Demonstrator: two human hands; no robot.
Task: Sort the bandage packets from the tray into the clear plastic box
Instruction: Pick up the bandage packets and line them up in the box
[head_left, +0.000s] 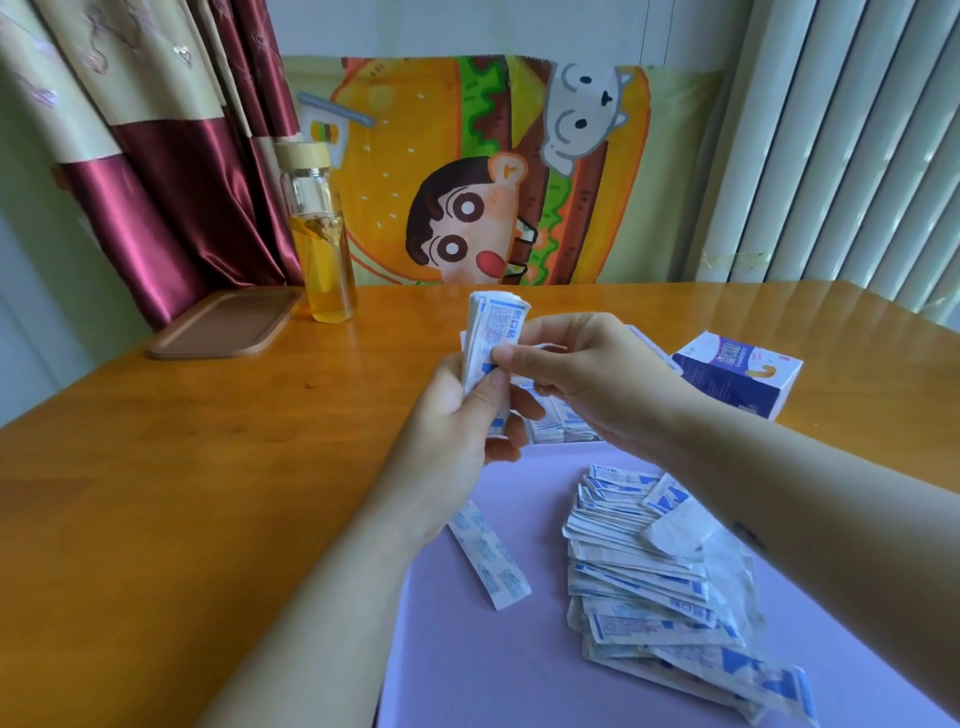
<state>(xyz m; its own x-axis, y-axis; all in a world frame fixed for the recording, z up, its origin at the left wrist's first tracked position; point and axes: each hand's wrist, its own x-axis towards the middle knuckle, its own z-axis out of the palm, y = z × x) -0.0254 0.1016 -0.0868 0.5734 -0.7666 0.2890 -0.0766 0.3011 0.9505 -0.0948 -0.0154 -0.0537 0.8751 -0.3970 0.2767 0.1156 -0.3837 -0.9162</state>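
My left hand (457, 415) grips an upright stack of white-and-blue bandage packets (493, 332) above the table. My right hand (582, 374) pinches the edge of that same stack between thumb and forefinger. On the lilac tray (467, 649) lies a large loose pile of bandage packets (660, 582) under my right forearm, and one single packet (491, 558) lies apart to its left. The clear plastic box (561, 428) sits behind my hands, mostly hidden, with packets showing inside it.
A purple-and-white bandage carton (737, 374) stands right of my hands. A glass bottle of yellow liquid (322, 244) and a brown wooden tray (228, 325) sit at the far left of the wooden table (208, 457). Curtains and a cartoon cloth hang behind.
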